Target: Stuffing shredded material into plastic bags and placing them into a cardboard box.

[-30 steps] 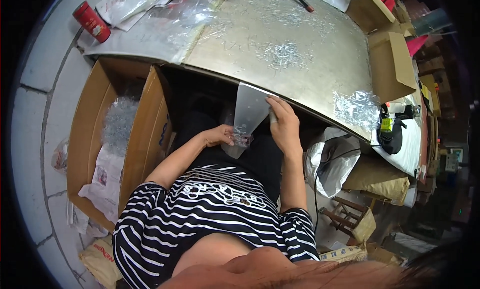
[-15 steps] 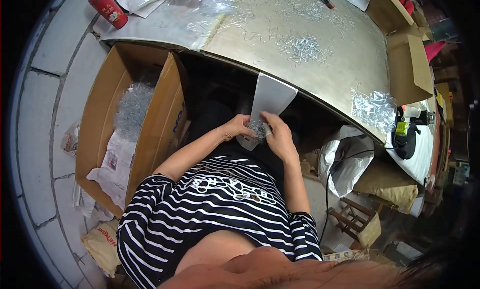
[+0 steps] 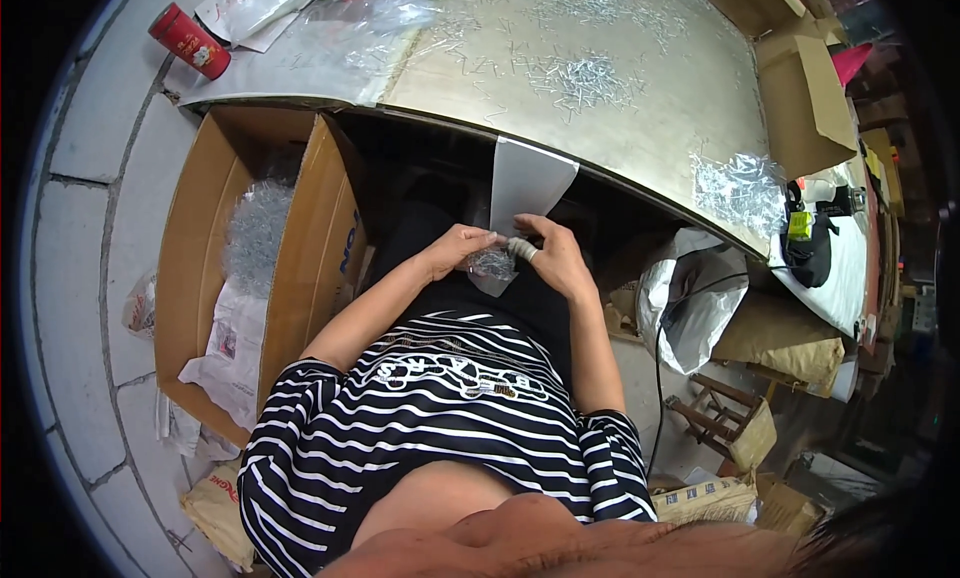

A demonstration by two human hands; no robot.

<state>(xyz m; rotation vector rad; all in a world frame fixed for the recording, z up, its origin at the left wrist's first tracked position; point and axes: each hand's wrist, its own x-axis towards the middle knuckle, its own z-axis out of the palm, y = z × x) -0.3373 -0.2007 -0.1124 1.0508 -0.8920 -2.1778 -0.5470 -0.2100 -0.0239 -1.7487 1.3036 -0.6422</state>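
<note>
A small clear plastic bag [image 3: 492, 266] with thin silvery metal pieces inside hangs over my lap. My left hand [image 3: 460, 251] pinches its upper edge from the left. From the other side my right hand [image 3: 558, 260] grips the top of the bag, and one of its digits is wrapped in pale tape. The two hands almost meet at the bag's mouth. Just beyond them a stiff whitish sheet [image 3: 533, 181] slants down from the table edge, with its lower end near the right fingers.
The metal-topped table [image 3: 470, 88] carries a loose pile of bent wire pieces [image 3: 585, 81] and a second heap [image 3: 740, 193] at its right corner. At left stands a cardboard box [image 3: 315, 248] with filled clear bags [image 3: 258, 233]. A red can [image 3: 190, 41] sits far left; a silvery sack [image 3: 690, 308] stands right.
My hands have drawn together at the bag's mouth, and the metal pieces now show lower, below the fingers. The whole view has shifted slightly.
</note>
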